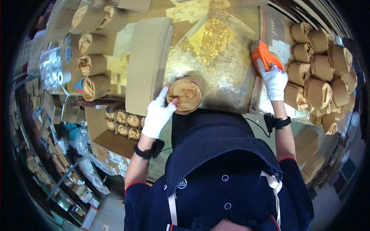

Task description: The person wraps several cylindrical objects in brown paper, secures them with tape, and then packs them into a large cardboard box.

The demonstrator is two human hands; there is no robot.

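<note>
A round bundle (185, 95) wrapped in brown paper and cardboard stands at the table's near edge, its crumpled paper end facing up. My left hand (158, 115), in a white glove with some fingertips bare, grips its left side. On the right, my gloved right hand (274, 81) is closed round an orange hand-held tool (264, 57), whose exact kind I cannot make out. The tool is at the raised edge between the worn table and the surface beside it. Both wrists carry black strapped devices.
A stack of corrugated cardboard sheets (148, 65) lies left of the bundle on the table (219, 73). More wrapped bundles (92, 65) line the far left, and several are piled (320, 73) on the right. Below left, an open carton (110, 140) holds small paper-wrapped pieces in dividers.
</note>
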